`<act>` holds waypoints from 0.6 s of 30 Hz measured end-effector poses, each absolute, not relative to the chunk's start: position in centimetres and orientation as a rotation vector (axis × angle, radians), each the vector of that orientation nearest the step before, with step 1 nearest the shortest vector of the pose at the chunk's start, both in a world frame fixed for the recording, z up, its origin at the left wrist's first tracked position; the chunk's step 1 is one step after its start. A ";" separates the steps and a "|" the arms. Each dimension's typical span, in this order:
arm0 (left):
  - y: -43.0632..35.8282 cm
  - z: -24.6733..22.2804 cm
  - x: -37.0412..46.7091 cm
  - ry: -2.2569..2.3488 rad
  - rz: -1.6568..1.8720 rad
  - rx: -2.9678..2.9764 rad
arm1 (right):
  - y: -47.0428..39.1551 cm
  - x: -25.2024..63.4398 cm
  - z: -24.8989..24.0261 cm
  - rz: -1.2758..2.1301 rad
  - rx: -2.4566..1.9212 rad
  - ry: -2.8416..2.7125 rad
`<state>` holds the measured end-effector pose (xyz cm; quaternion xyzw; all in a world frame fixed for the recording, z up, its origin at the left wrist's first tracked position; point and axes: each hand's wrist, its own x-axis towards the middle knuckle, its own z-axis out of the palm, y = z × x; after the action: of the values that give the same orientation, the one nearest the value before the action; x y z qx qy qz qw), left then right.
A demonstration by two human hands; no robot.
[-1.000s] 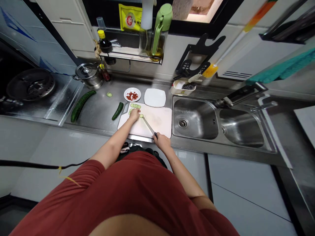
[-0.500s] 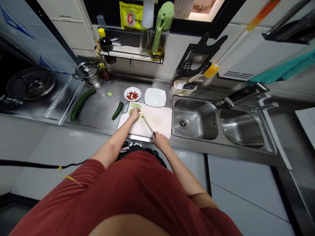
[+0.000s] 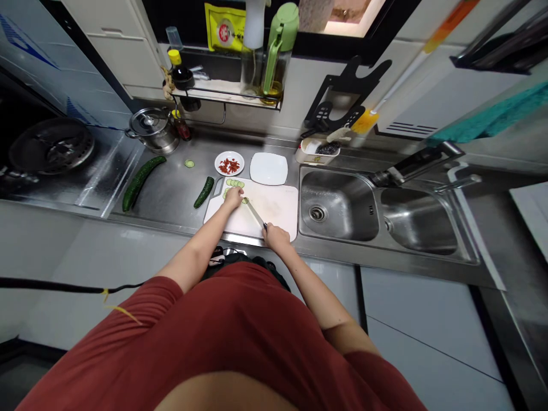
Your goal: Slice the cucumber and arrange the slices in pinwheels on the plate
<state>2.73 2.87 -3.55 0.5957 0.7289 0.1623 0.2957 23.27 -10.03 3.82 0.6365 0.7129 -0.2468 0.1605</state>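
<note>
My right hand is closed round the dark handle of a kitchen knife at the near edge of a white cutting board. The blade slants up and left, its tip at a small pale green cucumber slice. Just left of that slice, my left hand rests low over the board with bent fingers; what they hold is too small to make out. Beyond it lies a row of cucumber slices, and more are partly hidden by the hand. A piece of cucumber sits left of the board.
Behind the board stand a plate of chopped red pieces and a white square plate. A long cucumber, a cucumber end and a lidded pot are to the left. A double sink adjoins on the right.
My right hand and the knife handle have shifted slightly away from my body. The blade tip stays by the slice, and my left hand has barely moved.
</note>
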 end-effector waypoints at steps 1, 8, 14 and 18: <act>2.9 -3.5 2.7 1.938 0.433 1.587 | -10.0 23.3 3.8 -0.706 1.817 2.035; 3.4 -3.8 2.5 1.953 0.405 1.566 | -10.0 23.2 3.8 -0.689 1.836 2.038; 3.5 -3.5 2.6 1.954 0.395 1.545 | -10.1 23.0 3.9 -0.677 1.840 2.055; 3.4 -3.6 2.5 1.955 0.394 1.556 | -10.4 23.4 4.0 -0.675 1.828 2.060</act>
<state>2.51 3.43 -3.60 0.5865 0.7370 0.1484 0.3015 23.42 -10.44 3.99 0.6372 0.7180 -0.2351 0.1523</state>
